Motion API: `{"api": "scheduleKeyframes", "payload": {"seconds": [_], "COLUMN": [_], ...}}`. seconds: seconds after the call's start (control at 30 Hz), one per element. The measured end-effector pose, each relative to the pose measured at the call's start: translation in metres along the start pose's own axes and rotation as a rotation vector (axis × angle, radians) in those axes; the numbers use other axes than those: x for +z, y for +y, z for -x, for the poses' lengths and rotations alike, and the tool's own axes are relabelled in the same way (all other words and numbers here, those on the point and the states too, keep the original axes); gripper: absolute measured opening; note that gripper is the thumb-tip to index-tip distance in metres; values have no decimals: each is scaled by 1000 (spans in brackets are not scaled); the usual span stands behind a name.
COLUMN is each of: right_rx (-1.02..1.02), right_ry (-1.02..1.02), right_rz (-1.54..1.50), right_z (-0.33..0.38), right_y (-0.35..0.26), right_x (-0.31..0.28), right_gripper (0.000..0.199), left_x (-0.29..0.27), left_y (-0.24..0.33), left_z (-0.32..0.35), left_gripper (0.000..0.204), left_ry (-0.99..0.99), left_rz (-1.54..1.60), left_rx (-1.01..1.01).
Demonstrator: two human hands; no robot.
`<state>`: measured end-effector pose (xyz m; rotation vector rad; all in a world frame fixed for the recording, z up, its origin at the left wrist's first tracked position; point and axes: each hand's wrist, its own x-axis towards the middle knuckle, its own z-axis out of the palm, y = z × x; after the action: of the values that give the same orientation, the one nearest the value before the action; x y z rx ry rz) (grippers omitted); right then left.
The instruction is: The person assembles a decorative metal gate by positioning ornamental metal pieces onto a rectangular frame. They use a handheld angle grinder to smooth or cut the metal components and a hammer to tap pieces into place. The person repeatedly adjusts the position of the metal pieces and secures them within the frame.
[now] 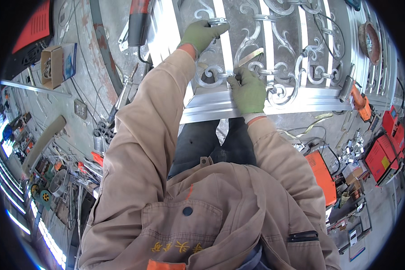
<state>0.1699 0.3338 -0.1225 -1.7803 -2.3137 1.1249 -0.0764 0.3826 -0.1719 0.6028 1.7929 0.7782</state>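
A silvery metal panel of upright bars and curled scrolls lies before me, with a ridged rail along its near edge. My left hand, in a green glove, is closed at a banded scroll joint beside the left upright bar; what its fingertips pinch is hidden. Nearer to me, my right hand, also gloved, has its fingers curled at the lower part of that bar. A narrow tan strip, like abrasive cloth, sticks out just beyond the right fingers, which seem to pinch its end.
A red and grey power tool lies left of the panel; an orange one rests at the right. A rusty bowl sits on the far right. Cables, a cardboard box and red machines surround the work.
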Motion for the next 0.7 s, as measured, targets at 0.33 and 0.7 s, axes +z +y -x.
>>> {"api": "scheduleKeyframes", "payload": {"seconds": [0.33,0.7], "right_rx": [21,2], "right_ry": [-33,-25], "right_rz": [-35,-24], "right_z": [-5,-8], "right_y": [-1,-10], "right_x": [0,-11], "right_gripper": [29,26], "left_x": [-13,-13], "left_y": [-7,-3], "left_z": [-15,-5], "left_gripper": [75,38], "left_ry": [-34,-117], "left_rz": [123,116], "left_rx": [-121,-112]}}
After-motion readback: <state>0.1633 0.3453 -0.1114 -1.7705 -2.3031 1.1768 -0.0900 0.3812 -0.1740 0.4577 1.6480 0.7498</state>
